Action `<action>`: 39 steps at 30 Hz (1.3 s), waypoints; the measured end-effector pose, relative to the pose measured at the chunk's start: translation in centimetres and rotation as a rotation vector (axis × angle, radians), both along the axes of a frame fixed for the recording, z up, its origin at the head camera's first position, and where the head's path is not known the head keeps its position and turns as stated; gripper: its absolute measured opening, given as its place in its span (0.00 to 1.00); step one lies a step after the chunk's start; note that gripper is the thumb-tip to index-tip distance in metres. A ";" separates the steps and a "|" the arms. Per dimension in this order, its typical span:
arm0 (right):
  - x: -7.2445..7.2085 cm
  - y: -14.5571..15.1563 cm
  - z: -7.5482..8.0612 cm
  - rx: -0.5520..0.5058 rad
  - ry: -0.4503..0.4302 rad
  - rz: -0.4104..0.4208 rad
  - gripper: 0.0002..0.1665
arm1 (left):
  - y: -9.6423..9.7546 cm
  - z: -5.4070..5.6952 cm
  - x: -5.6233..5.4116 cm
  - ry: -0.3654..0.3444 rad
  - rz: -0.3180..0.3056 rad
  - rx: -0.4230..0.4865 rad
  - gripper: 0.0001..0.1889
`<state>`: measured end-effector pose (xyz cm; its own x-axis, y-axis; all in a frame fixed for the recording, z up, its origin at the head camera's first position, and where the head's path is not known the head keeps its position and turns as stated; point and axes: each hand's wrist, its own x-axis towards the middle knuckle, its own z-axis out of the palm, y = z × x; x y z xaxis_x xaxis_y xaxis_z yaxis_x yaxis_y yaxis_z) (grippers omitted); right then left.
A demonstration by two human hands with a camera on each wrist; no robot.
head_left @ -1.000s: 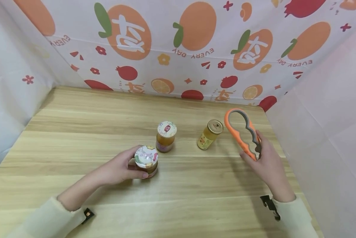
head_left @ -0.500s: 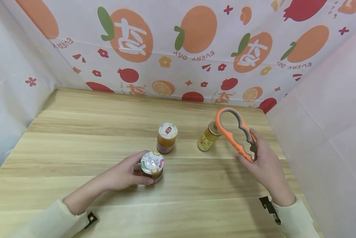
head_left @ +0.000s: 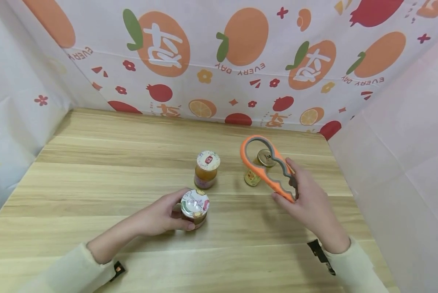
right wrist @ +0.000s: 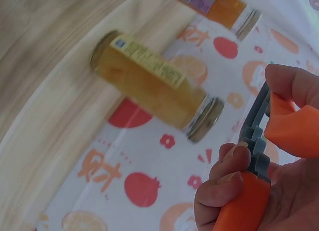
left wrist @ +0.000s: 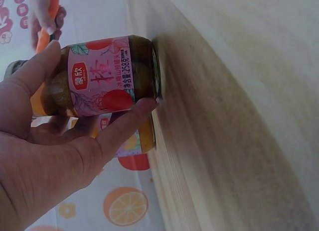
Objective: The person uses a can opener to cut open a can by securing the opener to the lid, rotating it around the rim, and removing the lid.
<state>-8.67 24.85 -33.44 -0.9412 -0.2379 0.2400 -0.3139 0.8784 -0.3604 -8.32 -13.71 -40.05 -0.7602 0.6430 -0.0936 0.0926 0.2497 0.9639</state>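
Observation:
My left hand (head_left: 164,215) grips a glass jar (head_left: 195,204) with a patterned white lid, standing upright on the table. In the left wrist view its pink label (left wrist: 102,76) shows red fruit, with thumb and fingers around the glass. My right hand (head_left: 312,207) holds an orange jar opener (head_left: 266,176) by its handle end; the grey toothed inner edge shows in the right wrist view. The opener's large loop hangs above a slim yellow jar (head_left: 252,178) with a gold lid, overlapping it in the head view. Whether they touch, I cannot tell.
A second white-lidded jar (head_left: 206,171) of amber contents stands just behind the held one. The wooden table (head_left: 131,146) is bounded by a fruit-printed cloth (head_left: 211,85) at the back and pale cloth walls at both sides.
My right hand has carried the jar opener leftward until its loop overlaps the yellow jar. My left hand, with its jar, has shifted slightly right and nearer in view.

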 end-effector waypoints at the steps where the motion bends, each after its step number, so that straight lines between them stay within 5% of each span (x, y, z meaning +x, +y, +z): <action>1: 0.0 -0.3 0.0 -0.001 -0.007 0.013 0.55 | 0.1 0.0 0.0 -0.001 -0.001 -0.001 0.33; 13: 0.7 -4.5 -0.3 -0.041 -0.085 0.182 0.55 | 1.2 -0.1 0.5 -0.021 -0.027 0.040 0.33; 23: 1.5 -7.3 -0.4 0.000 -0.094 0.271 0.51 | 1.8 -0.2 0.5 -0.028 -0.028 0.042 0.39; 30: 1.7 -8.6 -0.4 0.016 -0.099 0.316 0.52 | 1.8 0.0 0.2 -0.013 -0.036 0.037 0.35; 39: 2.1 -9.7 -0.5 0.033 -0.153 0.369 0.51 | 2.2 -0.1 -0.1 0.055 -0.152 0.211 0.32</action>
